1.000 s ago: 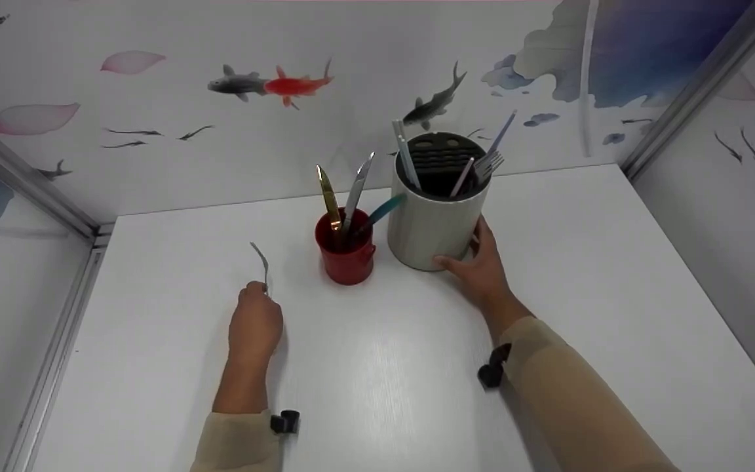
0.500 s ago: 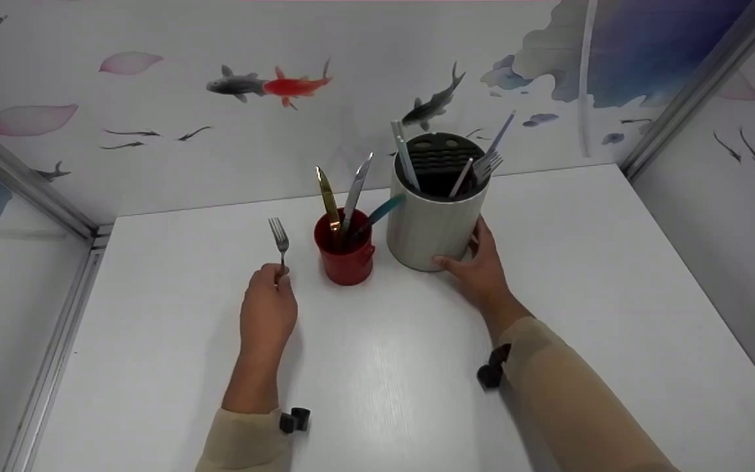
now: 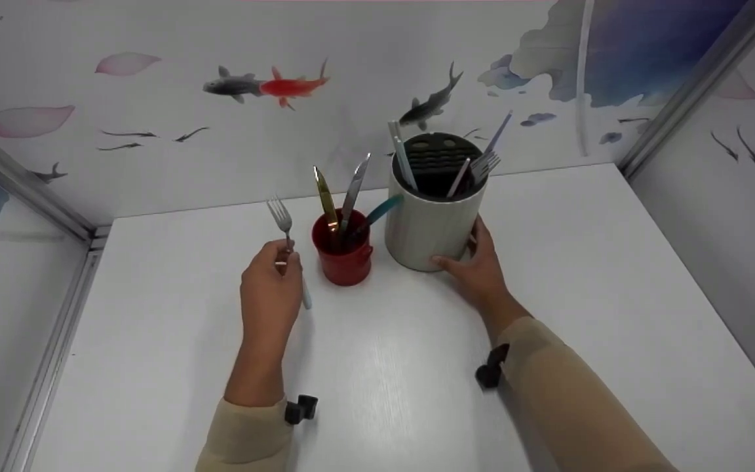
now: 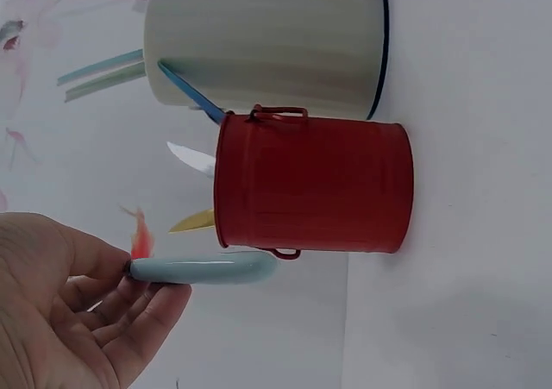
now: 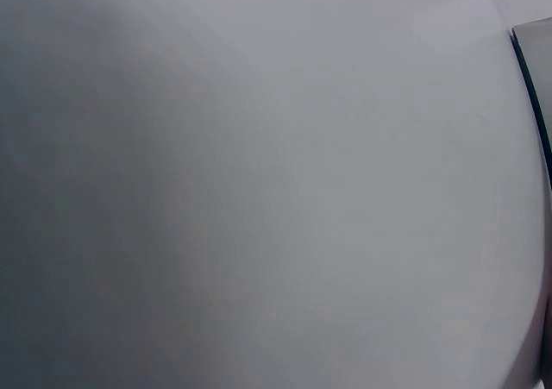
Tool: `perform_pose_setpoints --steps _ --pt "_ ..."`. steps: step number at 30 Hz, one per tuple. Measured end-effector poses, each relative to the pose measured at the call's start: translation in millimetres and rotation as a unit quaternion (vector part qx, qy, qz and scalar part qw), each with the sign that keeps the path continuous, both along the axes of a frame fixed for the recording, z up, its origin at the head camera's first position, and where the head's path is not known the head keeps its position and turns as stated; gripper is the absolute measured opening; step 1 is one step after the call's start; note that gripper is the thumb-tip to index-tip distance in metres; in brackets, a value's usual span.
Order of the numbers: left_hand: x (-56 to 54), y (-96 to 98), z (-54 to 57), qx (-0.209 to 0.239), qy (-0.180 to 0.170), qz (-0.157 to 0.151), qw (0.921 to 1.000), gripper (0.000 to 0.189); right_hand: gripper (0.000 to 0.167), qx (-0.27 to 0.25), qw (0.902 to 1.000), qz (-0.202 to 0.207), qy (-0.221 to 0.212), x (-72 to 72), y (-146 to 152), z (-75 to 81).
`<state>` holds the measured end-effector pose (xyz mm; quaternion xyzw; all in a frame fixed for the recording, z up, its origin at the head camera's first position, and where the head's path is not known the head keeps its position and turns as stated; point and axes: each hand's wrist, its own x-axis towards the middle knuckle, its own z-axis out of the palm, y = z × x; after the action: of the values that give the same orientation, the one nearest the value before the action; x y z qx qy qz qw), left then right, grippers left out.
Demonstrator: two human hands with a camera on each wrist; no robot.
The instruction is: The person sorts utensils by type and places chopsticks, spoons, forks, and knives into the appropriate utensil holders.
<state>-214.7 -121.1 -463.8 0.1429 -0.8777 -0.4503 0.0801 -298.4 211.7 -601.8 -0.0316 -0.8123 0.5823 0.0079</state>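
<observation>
My left hand (image 3: 271,285) pinches a metal fork (image 3: 280,215) at its neck between thumb and fingers, tines up, just left of a small red bucket (image 3: 343,267). In the left wrist view the fork's pale blue handle (image 4: 203,269) points toward the bucket's side. A gold knife (image 3: 326,196), a silver knife (image 3: 354,190) and a teal-handled utensil (image 3: 383,210) stand in the bucket. My right hand (image 3: 480,275) grips the lower right side of a tall cream utensil holder (image 3: 426,233), thumb in front. Its far fingers are hidden behind the holder.
The holder has a dark slotted insert (image 3: 443,147) and carries a fork (image 3: 484,167) and several slim handles. White table (image 3: 377,393) surrounds both containers. Behind stands a wall (image 3: 174,177) painted with fish. The right wrist view shows mostly blurred white surface.
The left hand has risen and moved right toward the bucket, turning the fork so its tines face up and its handle shows below. The right hand has stayed on the holder.
</observation>
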Motion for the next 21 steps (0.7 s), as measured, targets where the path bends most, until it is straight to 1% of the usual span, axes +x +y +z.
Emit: perform_pose_setpoints --steps 2,6,12,17,21 --pt "-0.3 1.5 6.5 0.000 0.010 0.002 1.0000 0.029 0.130 -0.001 1.0000 0.000 0.003 0.1 -0.5 0.5" --pt "-1.7 6.3 17.6 0.008 0.033 -0.003 0.9994 0.028 0.132 0.001 1.0000 0.000 0.007 0.1 -0.7 1.7" --pt "-5.9 15.7 27.5 0.029 0.072 -0.014 0.9969 0.030 0.131 0.008 1.0000 0.002 0.004 -0.9 0.7 -0.6" --pt "-9.2 22.5 35.4 0.048 0.115 -0.015 0.9921 0.033 0.131 0.003 1.0000 0.000 -0.003 -1.4 0.9 -2.4" --pt "-12.1 26.9 41.6 0.062 0.147 -0.020 0.9870 0.031 0.130 0.002 1.0000 -0.002 -0.005 -1.8 0.4 -2.3"
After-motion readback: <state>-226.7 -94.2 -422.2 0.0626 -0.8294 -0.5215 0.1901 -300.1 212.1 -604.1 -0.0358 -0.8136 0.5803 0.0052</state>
